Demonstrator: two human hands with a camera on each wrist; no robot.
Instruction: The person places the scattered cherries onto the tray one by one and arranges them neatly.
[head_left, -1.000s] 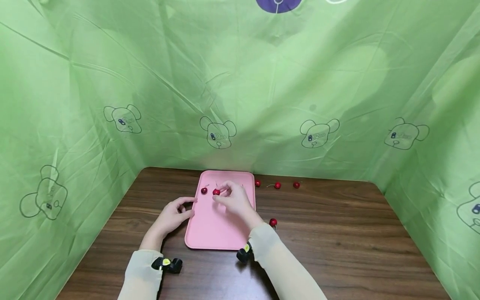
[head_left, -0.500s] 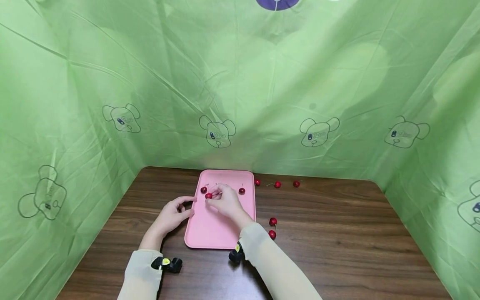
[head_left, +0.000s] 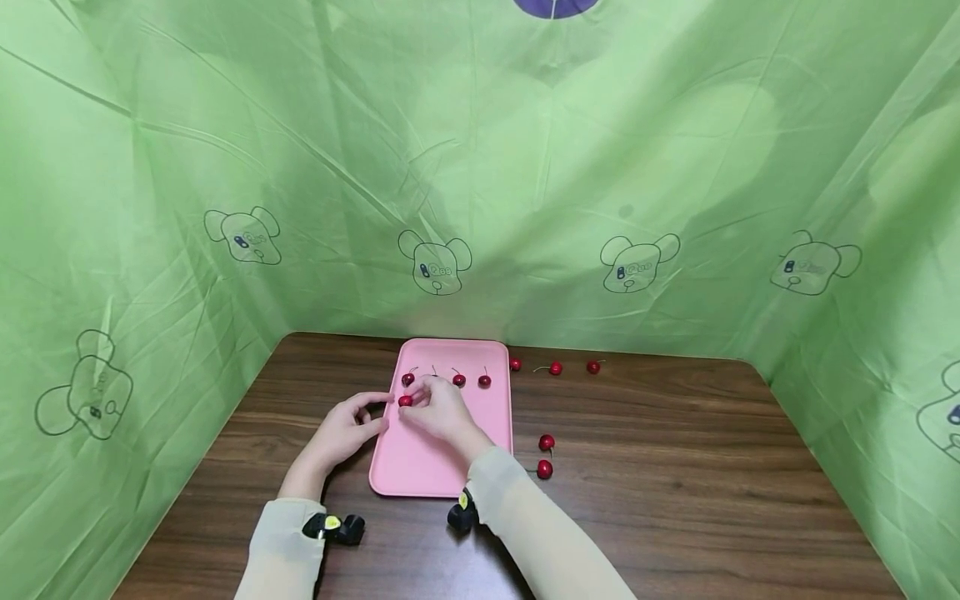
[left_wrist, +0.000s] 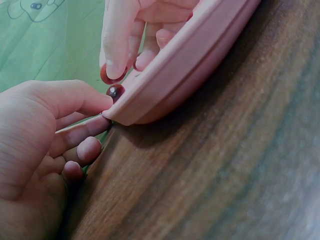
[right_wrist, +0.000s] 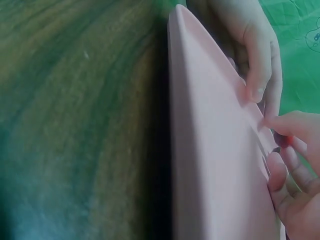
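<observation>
1. The right hand [head_left: 444, 412] pinches a red cherry [head_left: 406, 402] between thumb and fingertips, low over the pink tray [head_left: 408, 458] and just right of the left fingertips. The fruit looks smooth and round, so a weak or off-centre pinch could let it slip and roll.

2. The left hand [head_left: 343, 432] has thumb and finger on the tray's rim beside it; I cannot tell whether they truly grip the rim or only rest on it. If they only rest, a nudge could turn or slide the tray on the worktop [head_left: 675, 483], upsetting the row.

3. That row stands just ahead of the right hand: a left cherry [head_left: 407, 379], one mostly hidden behind the fingers with its stem [head_left: 433, 369] showing, then a third cherry [head_left: 459, 380] and an end cherry [head_left: 484, 382]. Knuckles lifting carelessly could knock the hidden one or snag its stem.

4. Below the right hand, the black wrist camera [head_left: 462, 515] and sleeve [head_left: 498, 483] lie near the tray's close edge; dropping the forearm could bump it.

5. Right of the right forearm, a loose cherry [head_left: 544, 469] sits near the sleeve; a wide elbow swing could send it rolling.
</observation>
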